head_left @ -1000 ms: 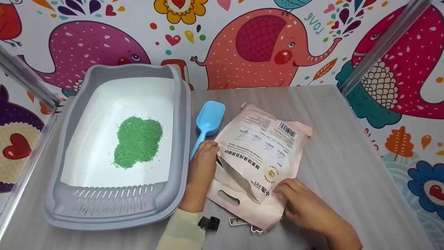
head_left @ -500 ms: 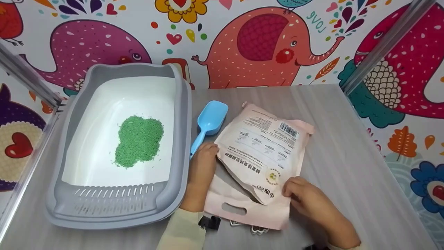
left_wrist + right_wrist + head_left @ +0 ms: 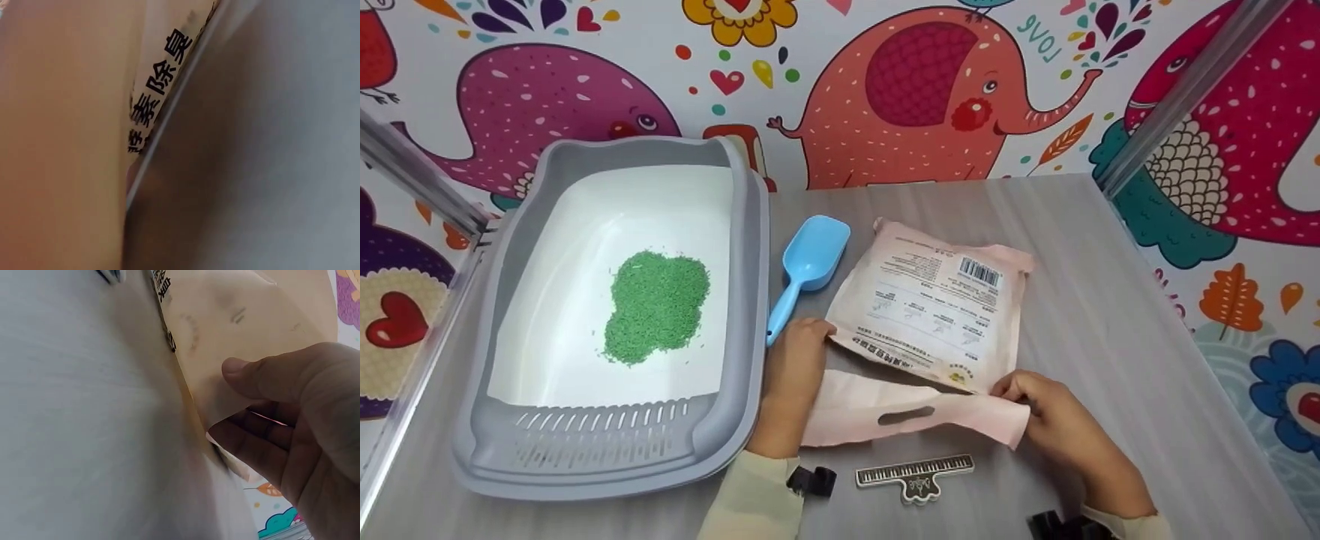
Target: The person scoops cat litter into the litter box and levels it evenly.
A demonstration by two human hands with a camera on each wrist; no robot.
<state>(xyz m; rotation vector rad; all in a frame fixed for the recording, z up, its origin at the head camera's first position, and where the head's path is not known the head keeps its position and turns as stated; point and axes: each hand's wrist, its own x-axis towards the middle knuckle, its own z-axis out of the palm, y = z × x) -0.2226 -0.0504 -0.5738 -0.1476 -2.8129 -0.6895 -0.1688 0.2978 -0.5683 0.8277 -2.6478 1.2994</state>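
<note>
A pale pink bag of cat litter [image 3: 937,300] lies on the table with its printed side up. Its top strip, with an oval handle hole, stands bent up along a crease toward the front. My left hand [image 3: 796,371] pinches the bag's left edge at that crease; the left wrist view shows only printing and a blurred panel close by. On the opposite edge, my right hand [image 3: 1054,412] holds the bag between thumb [image 3: 242,374] and curled fingers. In front of the bag lies a flat clip [image 3: 916,474] with a piano-key pattern.
To the left stands a grey litter box [image 3: 751,300] with a white inside and a patch of green litter pellets [image 3: 656,307]. Between box and bag lies a blue scoop [image 3: 816,251], its handle near my left hand. A patterned wall [image 3: 825,90] rises behind the table.
The bag's top strip has lifted and bent up away from the front, uncovering the whole clip. My right hand has moved slightly right with the bag's edge; the left has stayed nearly in place.
</note>
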